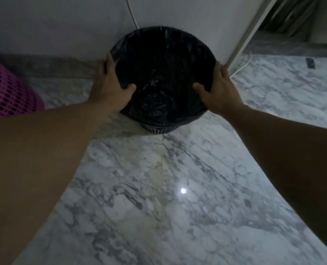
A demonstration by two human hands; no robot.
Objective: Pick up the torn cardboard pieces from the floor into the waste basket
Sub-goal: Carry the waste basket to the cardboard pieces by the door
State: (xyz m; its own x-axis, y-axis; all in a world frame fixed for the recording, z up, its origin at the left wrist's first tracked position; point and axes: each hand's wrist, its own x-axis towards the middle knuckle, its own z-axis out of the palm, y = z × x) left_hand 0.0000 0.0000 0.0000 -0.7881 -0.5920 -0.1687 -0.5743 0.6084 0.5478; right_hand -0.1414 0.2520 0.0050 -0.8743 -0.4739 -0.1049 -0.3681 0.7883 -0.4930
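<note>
Both hands grip the round, black-plastic-lined waste basket (164,119) at upper centre: your left hand (111,87) on its left rim, your right hand (219,90) opposite, equally near.

Just one camera here, a wide-angle one worn on the person's head. It looks forward and steeply down at the marble floor (158,188). The waste basket (164,60) sits upper middle, viewed from above into its mouth, about arm's length off, with the left hand (111,87) and right hand (220,88) on its rim. The wall (63,25) fills the top, and straight lines bend near the edges.
</note>
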